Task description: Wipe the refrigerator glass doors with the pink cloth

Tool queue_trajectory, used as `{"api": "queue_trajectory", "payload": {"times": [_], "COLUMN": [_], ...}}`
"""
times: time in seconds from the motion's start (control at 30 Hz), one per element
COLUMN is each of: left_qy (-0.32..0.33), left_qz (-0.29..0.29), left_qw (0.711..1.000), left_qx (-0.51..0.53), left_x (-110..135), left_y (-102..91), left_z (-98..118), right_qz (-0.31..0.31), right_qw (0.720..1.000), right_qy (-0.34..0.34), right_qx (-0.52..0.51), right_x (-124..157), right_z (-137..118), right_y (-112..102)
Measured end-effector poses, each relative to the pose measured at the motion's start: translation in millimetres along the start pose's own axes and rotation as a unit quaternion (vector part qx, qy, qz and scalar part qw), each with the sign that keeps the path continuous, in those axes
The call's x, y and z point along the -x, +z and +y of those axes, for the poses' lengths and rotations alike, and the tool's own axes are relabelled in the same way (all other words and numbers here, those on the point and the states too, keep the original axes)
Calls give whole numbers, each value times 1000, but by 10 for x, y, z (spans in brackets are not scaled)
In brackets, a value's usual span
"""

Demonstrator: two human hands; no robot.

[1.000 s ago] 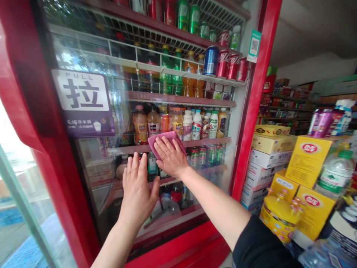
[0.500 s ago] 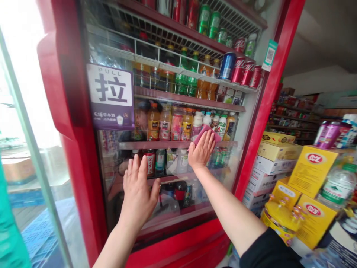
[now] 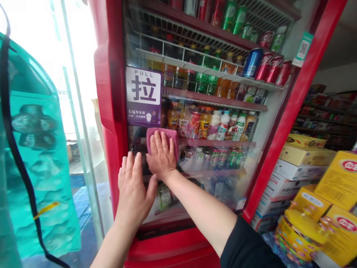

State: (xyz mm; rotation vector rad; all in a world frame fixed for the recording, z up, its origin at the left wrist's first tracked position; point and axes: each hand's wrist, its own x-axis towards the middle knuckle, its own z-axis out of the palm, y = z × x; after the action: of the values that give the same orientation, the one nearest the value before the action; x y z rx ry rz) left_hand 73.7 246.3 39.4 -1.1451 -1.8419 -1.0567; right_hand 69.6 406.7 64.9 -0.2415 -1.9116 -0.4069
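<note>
My right hand (image 3: 162,158) lies flat on a folded pink cloth (image 3: 173,134), holding it against the glass door (image 3: 200,173) of a drinks fridge. Cloth and hand are just below the purple and white pull sign (image 3: 143,114). To the lower left, my left hand (image 3: 136,191) has its fingers stretched out and thumb spread, with nothing in it. It is up close to the glass; whether the palm touches, I cannot tell. Behind the glass, bottles (image 3: 205,123) and cans (image 3: 275,69) stand on wire shelves.
The fridge's red frame (image 3: 110,85) runs down the left, beside a clear plastic curtain (image 3: 83,156) and a turquoise cover (image 3: 47,149) with a black strap (image 3: 21,167). Stacked cartons (image 3: 295,163), yellow boxes (image 3: 338,186) and a yellow tub (image 3: 298,234) stand at right.
My right hand has slid the cloth left across the glass, from in front of the right-hand bottles to beneath the sign. The view has turned left; my left hand stays outstretched.
</note>
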Motion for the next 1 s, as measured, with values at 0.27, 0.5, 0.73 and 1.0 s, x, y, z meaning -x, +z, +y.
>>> {"api": "queue_trajectory", "payload": {"times": [0.27, 0.5, 0.73, 1.0], "left_qy": [-10, -9, -20, -20], "left_qz": [26, 9, 0, -8], "left_qw": [1000, 1000, 999, 999], "left_qx": [11, 16, 43, 38], "left_x": [10, 68, 107, 84], "left_y": [-98, -19, 67, 54], "left_z": [-49, -14, 75, 98], "right_qz": [-40, -62, -28, 12], "right_qw": [991, 983, 998, 994], "right_qy": [-124, -169, -14, 102], "right_qx": [-36, -37, 52, 38], "right_x": [12, 437, 675, 514], "right_z": [-378, 369, 1100, 564], "right_y": [222, 58, -249, -181]}}
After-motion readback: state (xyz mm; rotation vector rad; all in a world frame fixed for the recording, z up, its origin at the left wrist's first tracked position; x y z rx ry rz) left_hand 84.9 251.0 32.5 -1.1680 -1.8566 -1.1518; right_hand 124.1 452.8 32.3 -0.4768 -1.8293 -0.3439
